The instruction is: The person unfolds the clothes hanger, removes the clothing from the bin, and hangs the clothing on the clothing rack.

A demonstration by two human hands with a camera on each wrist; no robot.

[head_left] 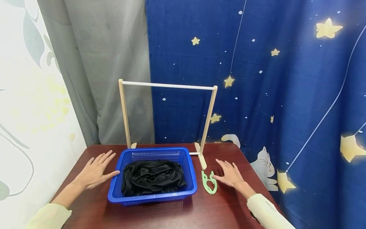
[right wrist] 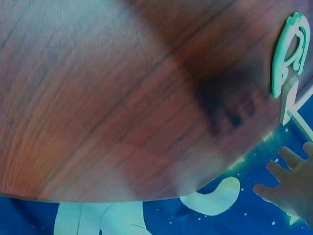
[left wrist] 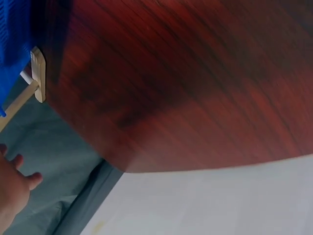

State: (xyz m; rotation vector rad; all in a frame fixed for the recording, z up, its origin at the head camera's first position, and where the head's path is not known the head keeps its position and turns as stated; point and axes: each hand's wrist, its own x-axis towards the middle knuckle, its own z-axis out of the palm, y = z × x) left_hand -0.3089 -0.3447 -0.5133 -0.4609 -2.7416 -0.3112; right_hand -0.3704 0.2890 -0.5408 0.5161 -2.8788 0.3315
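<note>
A blue plastic basket [head_left: 151, 197] stands mid-table with crumpled black cloth [head_left: 152, 178] inside. To its left is my left hand [head_left: 95, 171], fingers spread, its thumb tip close to the basket's rim; contact there I cannot tell. My right hand [head_left: 231, 174] is likewise spread, at the right, thumb near a light green folding hanger [head_left: 209, 184]. That hanger lies folded on the table, right of the basket; it also shows in the right wrist view, as a green hanger [right wrist: 279, 61]. Both hands hold nothing. In the left wrist view only part of the left hand [left wrist: 13, 188] shows.
Behind the basket stands a wooden rack with a white crossbar [head_left: 168, 85]; its right foot [head_left: 201, 156] reaches near the hanger. The dark red table [head_left: 160, 216] has rounded back corners. A grey curtain [head_left: 111, 63] and a blue star-patterned curtain [head_left: 186, 121] hang behind.
</note>
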